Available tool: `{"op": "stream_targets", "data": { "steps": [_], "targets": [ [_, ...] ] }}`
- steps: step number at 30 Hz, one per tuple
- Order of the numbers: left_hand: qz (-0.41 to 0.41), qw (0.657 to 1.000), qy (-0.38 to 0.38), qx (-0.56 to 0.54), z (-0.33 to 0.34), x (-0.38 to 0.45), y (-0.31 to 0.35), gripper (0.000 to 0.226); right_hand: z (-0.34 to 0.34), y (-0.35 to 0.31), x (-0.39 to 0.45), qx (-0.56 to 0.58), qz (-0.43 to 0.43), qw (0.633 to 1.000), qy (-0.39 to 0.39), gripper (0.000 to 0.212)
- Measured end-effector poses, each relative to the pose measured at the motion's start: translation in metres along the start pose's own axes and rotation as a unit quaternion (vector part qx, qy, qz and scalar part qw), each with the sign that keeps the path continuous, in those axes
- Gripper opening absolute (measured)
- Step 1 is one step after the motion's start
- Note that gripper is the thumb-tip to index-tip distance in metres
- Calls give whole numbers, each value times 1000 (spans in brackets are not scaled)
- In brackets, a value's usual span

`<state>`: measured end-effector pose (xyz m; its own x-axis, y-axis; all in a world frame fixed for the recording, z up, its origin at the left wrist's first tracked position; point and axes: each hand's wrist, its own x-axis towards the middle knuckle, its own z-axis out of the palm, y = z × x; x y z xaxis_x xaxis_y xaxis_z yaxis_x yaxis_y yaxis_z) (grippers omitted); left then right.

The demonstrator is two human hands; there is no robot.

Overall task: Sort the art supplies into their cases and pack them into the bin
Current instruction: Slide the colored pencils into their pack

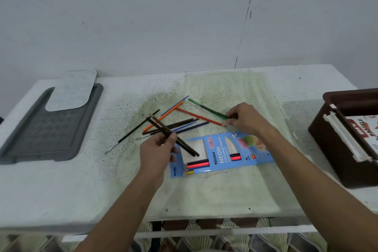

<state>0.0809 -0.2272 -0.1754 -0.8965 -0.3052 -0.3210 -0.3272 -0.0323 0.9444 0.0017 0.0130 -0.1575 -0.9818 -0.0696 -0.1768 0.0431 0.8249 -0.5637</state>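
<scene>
Already we hold pencils in both hands. Our left hand (157, 150) pinches two dark pencils (173, 136) near their middle, the pair angled across the left end of the pencil case (219, 154). Our right hand (243, 117) has its fingers (230, 122) closed on the near ends of the green pencils (206, 108) and the red pencil (199, 117), whose far ends lie on the desk (61, 186).

Risks, as we judge them:
- The dark pair is held only at one point and sits crossed, not parallel; it could scissor apart or slip when steered toward the case mouth.
- The case lies flat and unheld. Pushing pencils in may shove it along the desk or crumple its thin card opening.
- Lifting the green and red pencils by their ends could drag them through the loose pile (176, 122) and roll others toward the desk edge.
- A thin dark brush (133, 132) lies mixed with the pile; it could be swept up and put in the wrong case.

Look of the case: flat blue card sleeve, printed "Ninso Neon Coloured Pencils", with clear windows. A few pencils show inside, dark, red and yellow; most of the window is blank. It lies just below the pile, between our hands.

The brown bin (335, 141) stands at the right edge, well apart, with a pastels box (366, 131) inside. A grey tray (51, 129) lies far left.
</scene>
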Motion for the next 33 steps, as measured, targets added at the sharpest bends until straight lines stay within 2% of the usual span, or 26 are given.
{"op": "stream_targets", "data": {
  "steps": [2,6,8,10,13,15,17,19,20,21,23,26,28,31,33],
  "targets": [
    [-22,999,30,0,-10,-3,-10,9,-3,-3,-16,69,7,998,3,14],
    [-48,998,27,27,-10,-10,-24,19,7,-7,-45,159,50,983,-81,11],
    [-15,995,43,94,-10,-8,-28,24,13,-6,-50,144,59,984,-88,11],
    [32,975,36,216,-13,-3,-28,34,16,-8,-51,131,59,986,-87,10],
    [54,891,12,450,-16,4,-22,58,17,-10,-52,122,60,986,-99,2],
    [100,838,29,536,-18,8,-17,56,17,-11,-53,123,59,985,-102,3],
    [242,804,14,544,-22,16,-17,50,17,-11,-54,129,57,985,-101,3],
    [383,741,-43,550,-28,27,-18,43,16,-10,-54,136,61,983,-103,3],
    [414,719,-81,552,-31,32,-17,40,16,-8,-54,142,61,983,-104,3],
    [417,710,-122,554,-33,36,-15,39,15,-7,-54,150,60,981,-103,4],
    [420,702,-171,549,-34,41,-14,36,14,-6,-54,168,61,978,-105,3],
    [452,690,-190,532,-24,41,-18,33,14,-5,-53,184,66,975,-108,6],
    [445,693,-206,529,-13,37,-18,26,16,-4,-53,185,70,974,-108,5],
    [368,720,-245,535,8,23,-9,37,16,-2,-52,192,71,973,-106,8],
    [338,752,-252,507,12,18,-3,48,14,-1,-53,199,73,971,-109,10]
  ]
}}
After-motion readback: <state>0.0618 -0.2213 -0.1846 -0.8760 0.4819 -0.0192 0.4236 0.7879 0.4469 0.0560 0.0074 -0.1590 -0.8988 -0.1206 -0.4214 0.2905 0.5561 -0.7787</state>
